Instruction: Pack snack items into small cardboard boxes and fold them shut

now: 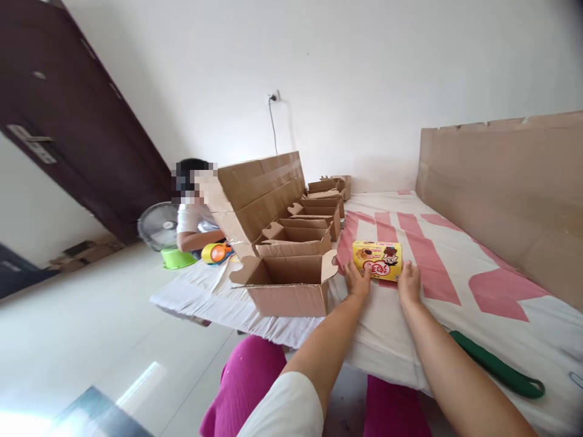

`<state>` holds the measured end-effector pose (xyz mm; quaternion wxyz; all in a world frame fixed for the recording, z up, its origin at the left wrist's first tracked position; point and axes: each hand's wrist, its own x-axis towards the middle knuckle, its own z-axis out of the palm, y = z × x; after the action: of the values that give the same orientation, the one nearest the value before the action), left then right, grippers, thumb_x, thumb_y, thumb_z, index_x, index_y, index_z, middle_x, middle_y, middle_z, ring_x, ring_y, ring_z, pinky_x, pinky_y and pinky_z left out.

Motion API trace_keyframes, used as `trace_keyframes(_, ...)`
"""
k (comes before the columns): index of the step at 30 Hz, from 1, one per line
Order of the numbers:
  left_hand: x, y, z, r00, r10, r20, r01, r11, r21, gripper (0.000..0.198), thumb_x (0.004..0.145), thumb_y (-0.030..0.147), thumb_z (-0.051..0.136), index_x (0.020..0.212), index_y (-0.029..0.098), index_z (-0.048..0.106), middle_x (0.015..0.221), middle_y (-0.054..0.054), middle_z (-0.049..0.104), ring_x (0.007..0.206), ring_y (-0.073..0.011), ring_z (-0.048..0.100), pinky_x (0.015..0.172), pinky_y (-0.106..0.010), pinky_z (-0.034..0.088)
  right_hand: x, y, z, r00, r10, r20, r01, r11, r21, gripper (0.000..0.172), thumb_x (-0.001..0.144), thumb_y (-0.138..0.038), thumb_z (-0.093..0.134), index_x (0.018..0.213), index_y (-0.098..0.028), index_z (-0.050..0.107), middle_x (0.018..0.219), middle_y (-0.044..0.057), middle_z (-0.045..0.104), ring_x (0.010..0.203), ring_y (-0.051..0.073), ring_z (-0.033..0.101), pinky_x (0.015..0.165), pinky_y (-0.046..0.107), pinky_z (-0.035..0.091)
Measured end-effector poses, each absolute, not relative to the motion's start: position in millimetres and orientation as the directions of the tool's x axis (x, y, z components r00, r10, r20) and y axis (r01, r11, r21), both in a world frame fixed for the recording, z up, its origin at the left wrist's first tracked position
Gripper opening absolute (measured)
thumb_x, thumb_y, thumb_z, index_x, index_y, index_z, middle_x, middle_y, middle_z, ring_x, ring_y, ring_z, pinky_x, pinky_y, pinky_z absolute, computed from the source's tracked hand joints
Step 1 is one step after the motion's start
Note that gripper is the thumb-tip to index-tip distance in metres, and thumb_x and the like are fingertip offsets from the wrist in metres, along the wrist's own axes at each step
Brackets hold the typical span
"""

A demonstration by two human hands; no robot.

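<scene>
A yellow printed snack box (377, 261) rests on the cloth-covered table in front of me. My left hand (357, 280) grips its left end, and my right hand (410, 281) presses against its right end, so the box is held between the two. Just left of my left hand stands an open cardboard box (288, 300) with its end flaps raised; no contents show from this angle. Behind it, several more open cardboard boxes (296, 233) run in a row toward the wall. A green-handled tool (498, 367) lies beside my right forearm, its far end partly hidden by the arm.
A tall cardboard panel (501, 182) borders the table on the right, and a large carton (262, 194) stands left of the box row. Across the table sits another person (195, 218), near a tape dispenser (216, 253), a green basin (177, 259) and a fan (159, 226).
</scene>
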<state>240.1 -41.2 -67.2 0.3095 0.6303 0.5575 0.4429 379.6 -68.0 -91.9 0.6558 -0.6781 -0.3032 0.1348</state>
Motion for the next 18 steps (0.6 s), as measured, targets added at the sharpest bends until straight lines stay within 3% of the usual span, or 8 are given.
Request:
trace_keyframes(5, 227, -80, -65, -0.005, 0.996, 0.093, 0.382, -0.084, 0.920, 0.060, 0.078, 0.030, 0.070, 0.127, 0.014, 0.038, 0.135, -0.019, 0.048, 0.130, -0.0265, 0.046, 0.109, -0.040, 0.034, 390, -73, -79, 0.808, 0.577, 0.120, 0.108, 0.054, -0.993, 0.044, 0.080, -0.064, 0.042, 0.062, -0.025, 0.048, 0.052, 0.003, 0.054, 0.061, 0.024, 0.057, 0.057, 0.034, 0.043)
trace_keyframes(8, 212, -115, -67, 0.046, 0.999, 0.018, 0.331, -0.032, 0.943, 0.049, 0.078, 0.034, 0.071, 0.113, 0.018, 0.042, 0.114, -0.014, 0.062, 0.105, -0.0242, 0.062, 0.092, -0.038, 0.047, 393, -76, -71, 0.742, 0.666, 0.078, 0.009, 0.106, -0.994, 0.042, 0.073, -0.064, 0.051, 0.069, -0.022, 0.052, 0.054, 0.000, 0.056, 0.056, 0.020, 0.055, 0.052, 0.032, 0.043)
trace_keyframes(13, 172, -172, -74, 0.138, 0.990, 0.010, 0.261, -0.046, 0.964, 0.040, 0.072, 0.034, 0.075, 0.094, 0.021, 0.044, 0.091, -0.004, 0.064, 0.080, -0.0173, 0.060, 0.070, -0.029, 0.049, 379, -85, -61, 0.455, 0.889, 0.042, -0.132, 0.114, -0.985, 0.037, 0.062, -0.056, 0.064, 0.066, -0.020, 0.058, 0.060, 0.001, 0.064, 0.055, 0.019, 0.058, 0.052, 0.033, 0.048)
trace_keyframes(18, 110, -194, -76, 0.253, 0.960, 0.121, 0.184, -0.170, 0.968, 0.034, 0.076, 0.033, 0.067, 0.097, 0.021, 0.044, 0.087, -0.003, 0.061, 0.073, -0.0148, 0.056, 0.065, -0.028, 0.047, 353, -103, -53, 0.100, 0.994, -0.052, -0.143, -0.037, -0.989, 0.039, 0.061, -0.058, 0.070, 0.067, -0.019, 0.068, 0.068, 0.008, 0.072, 0.062, 0.027, 0.066, 0.059, 0.042, 0.055)
